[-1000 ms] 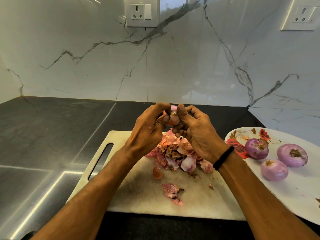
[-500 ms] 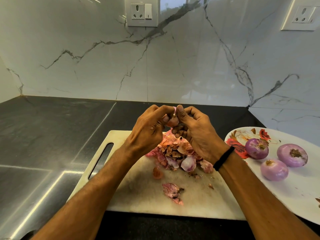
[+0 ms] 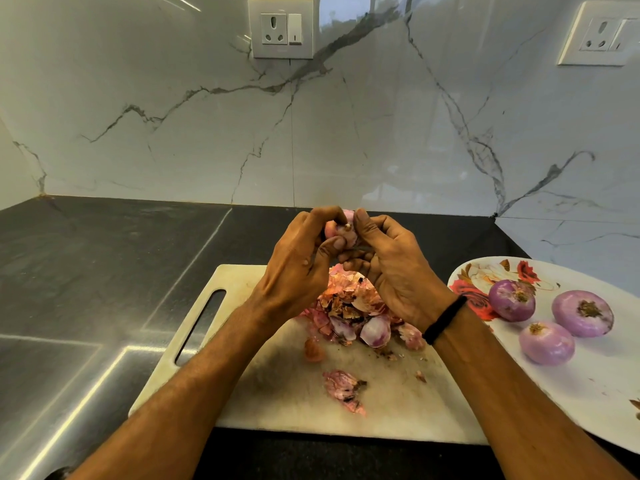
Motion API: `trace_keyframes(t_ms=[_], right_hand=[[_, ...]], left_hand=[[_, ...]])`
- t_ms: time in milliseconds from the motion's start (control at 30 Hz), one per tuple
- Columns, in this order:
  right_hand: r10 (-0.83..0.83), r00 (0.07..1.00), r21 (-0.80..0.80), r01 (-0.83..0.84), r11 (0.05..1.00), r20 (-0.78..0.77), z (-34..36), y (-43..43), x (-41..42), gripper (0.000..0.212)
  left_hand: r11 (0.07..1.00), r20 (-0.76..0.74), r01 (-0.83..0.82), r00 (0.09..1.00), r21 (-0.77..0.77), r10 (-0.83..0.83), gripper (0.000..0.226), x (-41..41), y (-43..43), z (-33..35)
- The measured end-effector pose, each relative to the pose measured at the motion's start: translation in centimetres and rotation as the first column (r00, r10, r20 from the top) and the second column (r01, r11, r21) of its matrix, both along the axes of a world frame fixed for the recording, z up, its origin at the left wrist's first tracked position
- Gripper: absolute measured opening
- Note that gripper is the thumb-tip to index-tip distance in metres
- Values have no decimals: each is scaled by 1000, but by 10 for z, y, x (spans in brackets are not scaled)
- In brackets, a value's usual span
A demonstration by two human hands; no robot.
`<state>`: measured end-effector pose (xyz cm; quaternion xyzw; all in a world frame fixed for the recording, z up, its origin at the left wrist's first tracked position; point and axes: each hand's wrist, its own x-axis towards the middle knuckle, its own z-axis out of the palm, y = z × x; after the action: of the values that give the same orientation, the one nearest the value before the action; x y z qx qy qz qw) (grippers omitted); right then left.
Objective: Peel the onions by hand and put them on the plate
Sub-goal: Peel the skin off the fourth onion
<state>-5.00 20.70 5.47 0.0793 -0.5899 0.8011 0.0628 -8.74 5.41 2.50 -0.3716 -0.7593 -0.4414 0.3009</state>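
both hands together at frame centre, left hand (image 3: 294,268) and right hand (image 3: 391,268) pinching a small pink onion (image 3: 341,230) above the peel pile (image 3: 349,306) on the white cutting board (image 3: 277,386); three peeled onions (image 3: 547,342) on the floral plate (image 3: 599,386), right edge.

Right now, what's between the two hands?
A small pink onion, gripped by the left hand and the right hand, as the head view shows.

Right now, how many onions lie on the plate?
3 on the plate: left onion by the floral print, right onion, near onion. Plate partly cropped. A held onion is gripped by left hand and right hand.
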Motion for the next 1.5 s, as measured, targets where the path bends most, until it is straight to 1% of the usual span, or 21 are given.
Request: trace_keyframes(t_ms=[133, 333, 467, 533, 600, 700, 800, 867, 967, 1067, 1233, 1367, 1500], right_hand=[[-7, 1000, 16, 7, 1000, -2, 0, 0, 0, 56], [-24, 1000, 45, 23, 999, 3, -2, 1, -2, 57], [-35, 999, 62, 34, 997, 14, -4, 3, -4, 59], [-43, 999, 56, 42, 998, 12, -5, 2, -4, 60], [-49, 999, 42, 49, 998, 1, -6, 3, -5, 60], [-52, 998, 43, 53, 998, -22, -6, 3, -7, 63], [-59, 997, 78, 62, 995, -42, -7, 3, -8, 58], [-64, 997, 100, 69, 993, -50, -8, 4, -9, 58], [-58, 997, 113, 65, 991, -57, -9, 5, -9, 53], [-71, 996, 131, 78, 988, -58, -10, 7, -11, 46], [-82, 994, 187, 93, 978, -68, -12, 6, -12, 42], [-65, 996, 155, 73, 985, -56, -11, 7, -12, 42], [-52, 997, 138, 60, 989, -61, -11, 6, -11, 46]], left_hand=[[999, -38, -48, 998, -2, 48, 22, 0, 1, 0], [998, -58, -62, 996, 9, 62, 23, -4, -1, -1], [996, -83, -87, 993, -14, 86, 22, -7, -1, -3], [997, -64, -81, 995, -2, 81, 19, -7, -2, -3], [998, -9, -43, 999, 53, 44, 14, -5, -1, -1], [992, 43, -10, 999, 124, 4, 26, 0, 0, 3], [988, 83, -11, 997, 157, -2, 29, -1, 0, 4], [988, 103, 11, 994, 155, -27, 28, -2, 0, 4], [987, 147, 95, 983, 129, -114, 31, 1, 0, 6], [990, 182, 106, 976, 93, -122, 34, 2, -1, 7], [991, 178, 113, 976, 65, -123, 32, 1, -2, 6], [995, 122, 64, 990, 74, -73, 20, -1, -1, 2], [992, 134, 81, 987, 94, -93, 33, 2, -1, 4]])
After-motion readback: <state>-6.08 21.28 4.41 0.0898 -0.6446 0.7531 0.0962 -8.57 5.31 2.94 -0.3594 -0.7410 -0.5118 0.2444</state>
